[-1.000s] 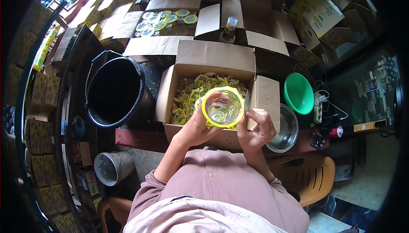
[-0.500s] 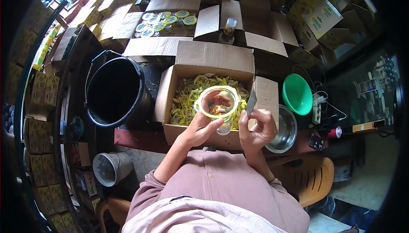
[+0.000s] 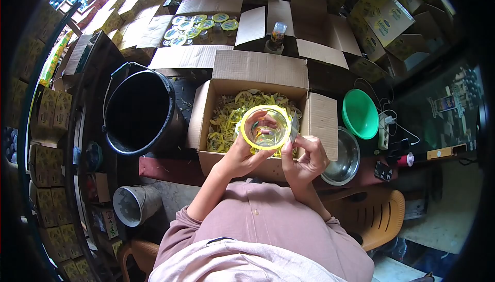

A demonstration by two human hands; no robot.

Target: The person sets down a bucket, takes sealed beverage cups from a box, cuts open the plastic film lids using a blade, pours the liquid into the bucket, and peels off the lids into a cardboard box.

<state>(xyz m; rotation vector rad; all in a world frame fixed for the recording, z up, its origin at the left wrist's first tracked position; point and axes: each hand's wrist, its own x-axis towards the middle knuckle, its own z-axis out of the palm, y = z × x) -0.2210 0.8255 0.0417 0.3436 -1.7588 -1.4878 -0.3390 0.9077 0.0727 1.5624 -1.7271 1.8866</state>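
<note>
My left hand (image 3: pixel 238 157) is wrapped round a clear plastic cup (image 3: pixel 266 131) with a yellow rim, its mouth tilted up toward me. At the rim's right side, my right hand (image 3: pixel 308 161) pinches a flat grey blade (image 3: pixel 295 126). The blade lies close against the rim; whether it cuts in there I cannot tell. Beneath both hands stands an open cardboard box (image 3: pixel 260 68) with many yellow strips (image 3: pixel 221 133) inside. The cup's lower body is mostly hidden behind its mouth and my fingers.
A black bucket (image 3: pixel 167 127) stands left of the box, a grey pail (image 3: pixel 131 207) lower down. To the right are a green basin (image 3: pixel 360 113) and a metal bowl (image 3: pixel 353 164). Behind, another carton (image 3: pixel 183 57) holds lidded cups (image 3: pixel 206 25); a clear cup (image 3: pixel 278 33) stands beside it.
The cup has tipped so that its mouth faces me more directly. My right hand and the blade have moved left and slightly down along the rim.
</note>
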